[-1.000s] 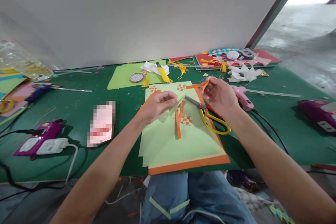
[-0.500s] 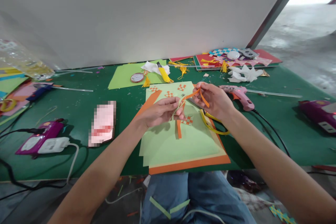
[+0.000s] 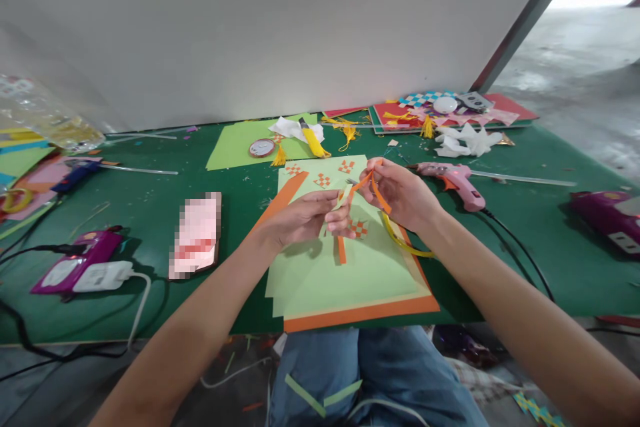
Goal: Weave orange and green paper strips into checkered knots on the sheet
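My left hand (image 3: 313,213) pinches light green paper strips (image 3: 343,199) between thumb and fingers, above a stack of pale green paper (image 3: 345,283). My right hand (image 3: 400,190) is closed on an orange paper strip (image 3: 381,197), which is folded over so that one end hangs down. The green and orange strips meet between the two hands. Small orange-and-green woven paper pieces (image 3: 323,180) lie on the stack, with another orange strip (image 3: 342,250) under my left hand. Yellow-handled scissors (image 3: 407,245) rest partly hidden beneath my right hand.
A pink glue gun (image 3: 460,183) lies to the right, its cord trailing toward the front edge. On the left are a phone (image 3: 196,237) and a purple power strip (image 3: 83,260). Yellow tassels (image 3: 350,136), a yellow cutter (image 3: 314,140) and crumpled tissue (image 3: 470,140) lie farther back.
My right hand has moved slightly left with the orange strip, nearer my left hand. The green strips in my left hand have turned, showing more of their flat face.
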Available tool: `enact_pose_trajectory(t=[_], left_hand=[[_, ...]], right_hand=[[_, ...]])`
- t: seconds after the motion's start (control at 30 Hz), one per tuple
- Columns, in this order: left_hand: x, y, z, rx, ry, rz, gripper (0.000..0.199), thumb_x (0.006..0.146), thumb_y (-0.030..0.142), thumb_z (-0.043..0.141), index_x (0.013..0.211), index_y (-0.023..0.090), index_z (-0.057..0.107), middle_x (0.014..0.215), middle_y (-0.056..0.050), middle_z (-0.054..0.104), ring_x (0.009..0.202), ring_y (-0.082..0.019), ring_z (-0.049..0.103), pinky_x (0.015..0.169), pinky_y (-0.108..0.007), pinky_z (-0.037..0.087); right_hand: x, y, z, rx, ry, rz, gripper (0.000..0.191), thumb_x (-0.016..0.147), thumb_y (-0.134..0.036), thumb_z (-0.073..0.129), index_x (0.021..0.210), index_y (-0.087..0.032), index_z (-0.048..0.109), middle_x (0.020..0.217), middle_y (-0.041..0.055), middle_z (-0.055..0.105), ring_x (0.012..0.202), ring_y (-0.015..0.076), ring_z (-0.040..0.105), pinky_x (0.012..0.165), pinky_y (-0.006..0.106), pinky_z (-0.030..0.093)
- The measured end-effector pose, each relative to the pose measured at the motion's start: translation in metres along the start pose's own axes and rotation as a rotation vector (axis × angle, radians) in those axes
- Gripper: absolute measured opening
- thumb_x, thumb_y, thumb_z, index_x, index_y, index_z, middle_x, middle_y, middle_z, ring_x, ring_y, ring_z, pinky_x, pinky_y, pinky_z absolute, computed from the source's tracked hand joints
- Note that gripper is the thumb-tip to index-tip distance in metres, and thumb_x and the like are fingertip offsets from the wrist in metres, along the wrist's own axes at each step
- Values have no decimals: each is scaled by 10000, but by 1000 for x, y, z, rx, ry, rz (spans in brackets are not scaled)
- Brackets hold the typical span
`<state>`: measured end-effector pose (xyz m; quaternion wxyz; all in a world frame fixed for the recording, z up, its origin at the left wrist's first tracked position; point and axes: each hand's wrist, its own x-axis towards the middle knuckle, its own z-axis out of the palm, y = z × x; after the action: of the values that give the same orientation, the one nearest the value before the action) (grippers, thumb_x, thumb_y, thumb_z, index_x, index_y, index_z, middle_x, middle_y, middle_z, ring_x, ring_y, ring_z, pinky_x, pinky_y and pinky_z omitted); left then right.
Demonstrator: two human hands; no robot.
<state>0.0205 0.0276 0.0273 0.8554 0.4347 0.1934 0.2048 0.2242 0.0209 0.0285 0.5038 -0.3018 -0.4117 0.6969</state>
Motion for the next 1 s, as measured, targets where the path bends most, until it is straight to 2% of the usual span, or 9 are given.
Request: enact_pose_trajectory(t=[0.23,0.4,0.53,0.63,0.73,0.83,1.0], left_hand=[[2,-1,-3,49,96,13,311,774,409,741,694,193,533,611,32,365,563,-101,395,804,-353,544],[3,-1,-4,53,79,30,229,789,361,722,764,194,566,633,29,365,574,-100,401,775,-323,534],[3,0,-2,85,164,13,134,823,293,660,801,200,566,622,22,389,561,-105,407,706,-311,528],[4,0,0,109,211,-12,140,834,290,648,794,196,552,632,15,404,557,-106,408,685,-319,529],[5,0,0,118,194,-24,186,830,329,674,787,194,554,634,22,403,562,-99,419,709,-326,536],[5,-1,-1,124,145,-26,227,814,355,704,749,193,558,630,27,412,571,-96,442,735,-333,537],[5,-2,-5,66,94,-11,192,805,313,722,780,176,589,626,34,460,572,-85,482,728,-304,510]], right_hand=[[-4,4,3,-33,16,-33,123,768,-295,707,848,-221,652,758,-7,649,650,114,581,460,209,340],[-4,11,3,-83,-6,-49,123,777,-310,725,860,-221,742,812,17,684,712,111,585,508,215,381],[-2,19,3,-92,-2,-58,126,753,-315,759,859,-249,773,864,20,711,814,128,614,691,255,478],[-1,22,4,-111,-13,-99,94,744,-318,766,823,-269,781,997,26,719,920,152,626,830,318,488],[-2,21,8,-147,-56,-129,52,742,-321,767,762,-274,781,1115,36,697,1091,194,591,920,370,468],[-2,20,10,-191,-90,-132,58,751,-332,758,749,-280,782,1131,44,689,1215,242,528,975,429,447],[-3,22,9,-247,-127,-111,81,772,-336,741,818,-285,783,1147,39,678,1214,233,528,1037,444,396]])
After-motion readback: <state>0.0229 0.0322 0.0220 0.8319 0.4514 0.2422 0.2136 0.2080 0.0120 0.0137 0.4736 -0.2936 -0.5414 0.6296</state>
